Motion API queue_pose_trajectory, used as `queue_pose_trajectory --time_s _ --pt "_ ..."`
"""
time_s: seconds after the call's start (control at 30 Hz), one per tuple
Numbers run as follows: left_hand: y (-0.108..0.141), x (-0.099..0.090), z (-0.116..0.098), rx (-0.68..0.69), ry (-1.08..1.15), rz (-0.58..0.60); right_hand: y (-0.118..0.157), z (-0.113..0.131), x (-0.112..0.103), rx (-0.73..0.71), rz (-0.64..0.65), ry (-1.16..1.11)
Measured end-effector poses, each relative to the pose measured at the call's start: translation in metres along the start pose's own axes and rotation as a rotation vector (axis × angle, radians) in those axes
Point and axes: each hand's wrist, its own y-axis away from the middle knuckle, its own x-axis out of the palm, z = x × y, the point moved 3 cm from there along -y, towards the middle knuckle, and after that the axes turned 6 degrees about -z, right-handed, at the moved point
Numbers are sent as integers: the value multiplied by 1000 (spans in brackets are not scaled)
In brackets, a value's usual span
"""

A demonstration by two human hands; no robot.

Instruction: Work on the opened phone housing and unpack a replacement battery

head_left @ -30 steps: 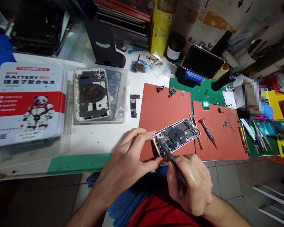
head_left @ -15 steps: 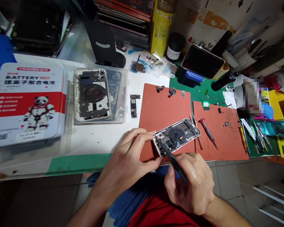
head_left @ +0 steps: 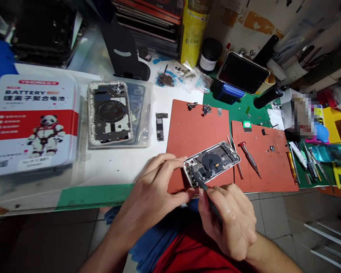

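An opened phone housing (head_left: 216,163) with its inner parts showing lies tilted at the front edge of a reddish-brown mat (head_left: 199,129). My left hand (head_left: 159,189) grips its left end between thumb and fingers. My right hand (head_left: 230,223) is closed round a dark slim tool (head_left: 200,182), whose tip is inside the housing near the camera end. The exact contact of the tip is too small to tell. Just right of the housing lie tweezers (head_left: 240,170) and a red-topped screwdriver (head_left: 250,161).
On the left are a battery box (head_left: 36,125) and a second phone housing (head_left: 110,113) on a clear case. A logic board (head_left: 160,127) lies beside the mat. A phone on a stand (head_left: 242,72), a yellow can (head_left: 194,34) and more tools (head_left: 307,163) stand or lie around.
My right hand has shifted slightly, and the dark tool's handle sits lower and more covered by the fingers. My left hand still holds the housing.
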Motion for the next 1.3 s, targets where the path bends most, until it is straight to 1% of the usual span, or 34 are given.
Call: queue_pose_trajectory --time_s 0.3,0.47,0.57,0.7,0.73,0.77,0.83,0.93,1.1,1.3 --pt "-1 1 -1 26 -13 -28 -2 1 0 13 15 -24" --pt "-1 0 -2 34 4 -22 -5 2 1 22 28 -23" --pt "0 0 -2 42 -4 -26 -5 1 -2 48 43 -27" --pt "1 1 -1 54 -17 -23 -1 -4 -9 173 199 -36" --pt "1 1 -1 52 -20 -21 0 -5 -11 189 212 -35" --pt "2 1 -1 47 -24 -20 1 -5 -13 196 193 -36" --pt "1 1 -1 31 -35 -24 3 -6 -15 189 111 -47" --pt "1 1 -1 2 -37 -18 6 -7 -12 180 30 -67" --pt "1 1 0 -26 -22 -6 7 -7 -7 190 24 -90" --pt "0 1 -1 -23 -26 -3 8 -9 -7 193 22 -102"
